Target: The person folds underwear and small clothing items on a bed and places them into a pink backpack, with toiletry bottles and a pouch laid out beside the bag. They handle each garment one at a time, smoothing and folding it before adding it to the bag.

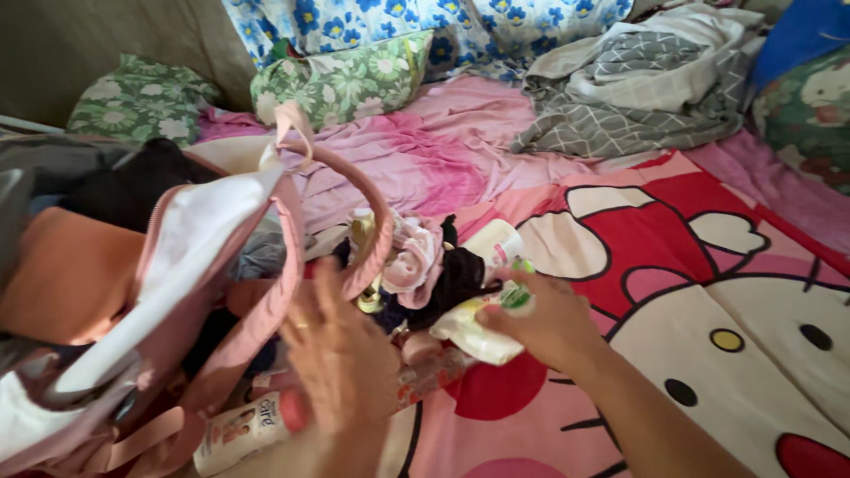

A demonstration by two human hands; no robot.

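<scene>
- The right hand (544, 323) is clamped on a soft white packet (478, 332) with a green patch, beside the heap of small clothes (425, 265) in the middle of the bed (708, 265).
- The packet looks light and squashy, so it is best gripped across its middle.
- The left hand (341, 354) hovers with fingers spread, holding nothing, over a bottle with a pink cap (248, 429) beside the pink bag (204, 265).

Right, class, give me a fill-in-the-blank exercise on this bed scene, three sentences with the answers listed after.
1. The right hand grips a soft white ____ with a green label.
2. The left hand hovers open beside a bag coloured ____.
3. A white bottle with a pink cap lies on its ____ below the left hand.

Missing words: packet; pink; side
</scene>
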